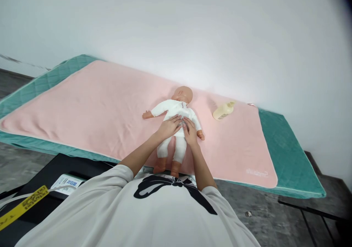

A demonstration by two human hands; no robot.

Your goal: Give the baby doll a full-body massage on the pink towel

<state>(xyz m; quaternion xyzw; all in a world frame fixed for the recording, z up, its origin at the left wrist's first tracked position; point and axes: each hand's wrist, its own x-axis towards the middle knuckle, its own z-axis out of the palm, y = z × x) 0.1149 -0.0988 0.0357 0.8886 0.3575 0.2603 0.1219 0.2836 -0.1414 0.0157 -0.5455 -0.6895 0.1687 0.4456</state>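
A baby doll (172, 109) in a white top and white trousers lies on its back on a pink blanket (123, 100), its head toward the wall and its bare feet toward me. My left hand (169, 126) rests on the doll's belly with its fingers laid flat. Beside it, my right hand (190, 129) lies on the other side of the belly, fingers also stretched out. The fingertips of both hands nearly meet over something pale or clear on the top, too small to make out.
A cream bottle (223, 111) lies on the blanket right of the doll. Under the blanket is a green quilted mat (288, 148), against a white wall. At lower left, a black surface (41, 173) holds a white packet (67, 184) near a yellow strip (24, 206).
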